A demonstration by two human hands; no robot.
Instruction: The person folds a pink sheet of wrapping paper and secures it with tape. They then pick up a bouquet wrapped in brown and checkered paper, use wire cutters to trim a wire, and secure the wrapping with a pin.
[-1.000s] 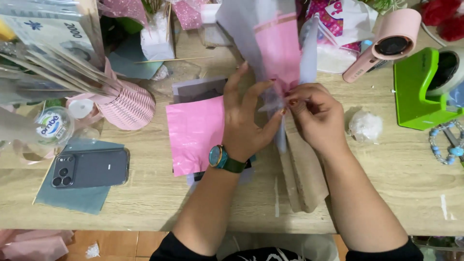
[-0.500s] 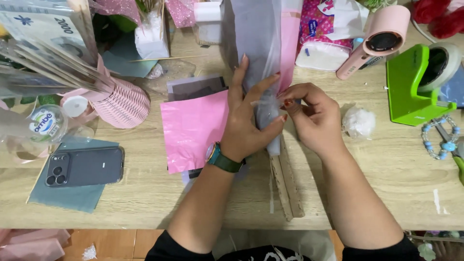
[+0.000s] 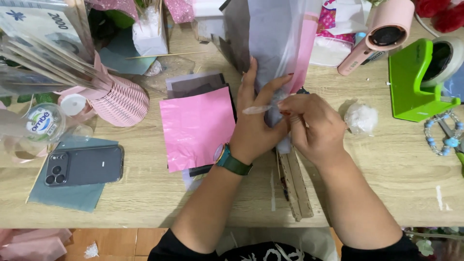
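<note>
My left hand (image 3: 253, 123) grips the narrow lower part of a wrapped bundle of grey and pink sheets (image 3: 275, 38) that stands up from the middle of the wooden table (image 3: 145, 193). My right hand (image 3: 309, 126) presses against the same spot from the right, and its fingers pinch a short strip of clear tape (image 3: 256, 109) laid across the bundle. A green watch is on my left wrist. A stack of pink and grey square sheets (image 3: 195, 128) lies just left of my hands. Flat wooden sticks (image 3: 296, 186) jut toward me below them.
A green tape dispenser (image 3: 418, 79) and a pink hair dryer (image 3: 379, 36) stand at the right, with a white tuft (image 3: 360, 117) and a bead string (image 3: 442, 135). At left lie a phone (image 3: 82, 165) on a teal sheet, a pink ribbed cone (image 3: 123, 101) and a lidded cup (image 3: 43, 123).
The bundle has swung more upright and shifted slightly right. My right hand has moved down beside the left, and a clear tape strip now shows across the bundle.
</note>
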